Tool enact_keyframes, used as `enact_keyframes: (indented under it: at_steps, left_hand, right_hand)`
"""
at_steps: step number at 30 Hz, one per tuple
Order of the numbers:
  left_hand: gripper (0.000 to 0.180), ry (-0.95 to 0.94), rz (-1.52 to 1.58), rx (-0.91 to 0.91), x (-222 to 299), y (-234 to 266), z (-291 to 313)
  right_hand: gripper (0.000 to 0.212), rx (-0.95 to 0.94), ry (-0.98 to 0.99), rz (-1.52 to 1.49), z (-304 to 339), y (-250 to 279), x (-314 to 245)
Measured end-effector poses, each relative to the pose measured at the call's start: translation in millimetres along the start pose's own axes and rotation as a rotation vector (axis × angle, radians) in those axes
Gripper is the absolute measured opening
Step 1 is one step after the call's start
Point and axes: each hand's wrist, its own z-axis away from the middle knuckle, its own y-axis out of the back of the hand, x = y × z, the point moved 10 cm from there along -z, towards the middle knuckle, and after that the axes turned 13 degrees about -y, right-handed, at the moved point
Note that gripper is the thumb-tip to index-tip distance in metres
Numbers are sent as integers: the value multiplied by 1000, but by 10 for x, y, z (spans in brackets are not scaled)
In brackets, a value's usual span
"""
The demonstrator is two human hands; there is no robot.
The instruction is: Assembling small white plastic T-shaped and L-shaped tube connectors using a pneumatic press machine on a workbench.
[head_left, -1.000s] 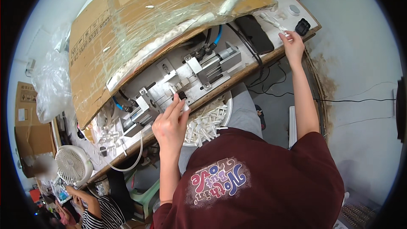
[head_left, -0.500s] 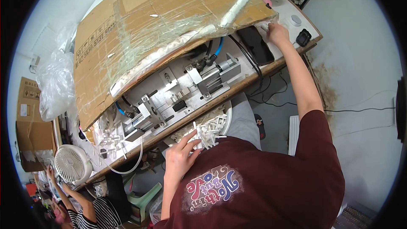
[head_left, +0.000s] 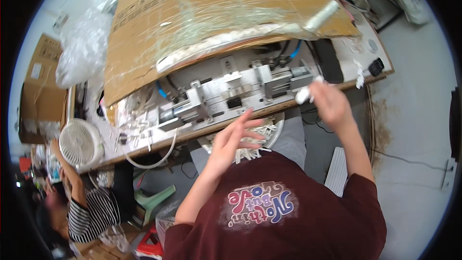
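Observation:
My left hand (head_left: 233,140) is open, fingers spread, above a white bowl (head_left: 278,137) on my lap. Several slim white plastic pieces (head_left: 250,153) are heaped in that bowl. Off the bench's front edge, my right hand (head_left: 331,105) is closed on a small white piece (head_left: 303,95); motion blurs its exact kind. Between and beyond the hands stands a metal clamping fixture (head_left: 236,90) with a silver cylinder unit on each side. Its middle block holds a small black part (head_left: 234,102).
A large cardboard sheet (head_left: 211,5) with clear tape overhangs the fixture. To the right lie a dark phone (head_left: 328,60), a white scrap (head_left: 359,73) and a small black box (head_left: 376,67). A white fan (head_left: 81,145) stands at the left, near a co-worker in a striped shirt (head_left: 94,214).
My right hand has come back from the bench's right end toward me, carrying something white. My left hand has lifted from the white pieces and spread its fingers. The view has shifted.

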Motion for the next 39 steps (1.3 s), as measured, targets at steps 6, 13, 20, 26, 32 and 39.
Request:
enact_keyframes:
  at_steps: [6,13,20,26,32,39]
  left_hand:
    - [50,175,134,-47,-130,-240,-86]
    - [45,92,141,192,-62,86,102]
    - [41,49,67,213,-67,202,97]
    - [42,65,344,372,-7,170,29]
    - [35,-6,435,291,178,249,58]
    - [35,-200,371,476,573,660,347]
  right_hand:
    - [32,-128,267,-322,-58,-156,-957]
    - [8,-382,-977,-1611,-133,-826,-508]
    - [25,-442,-770,-1237,-390,-935,-835]
    - [37,-167,-669,-1062,-514,-927,-858]
    - [36,-235,-608,-1066,-850,-968,-1039]
    - [22,-52,-357,-883,-2201,-1003,-999]
